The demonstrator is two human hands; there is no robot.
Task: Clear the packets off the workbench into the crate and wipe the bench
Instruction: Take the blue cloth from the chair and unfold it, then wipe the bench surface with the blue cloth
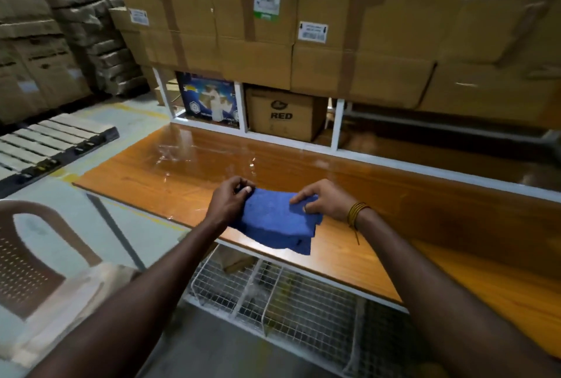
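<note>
Blue cloth [274,223] hung over near edge of wooden workbench [188,171]. Left hand [232,200] pinched cloth's left corner, fingers curled. Right hand [323,200] gripped cloth's right side, fingers bent. White wire rack [303,304] sat under workbench.

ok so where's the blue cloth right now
In the head view the blue cloth is held between the left hand and right hand, over the near edge of the workbench.
</note>
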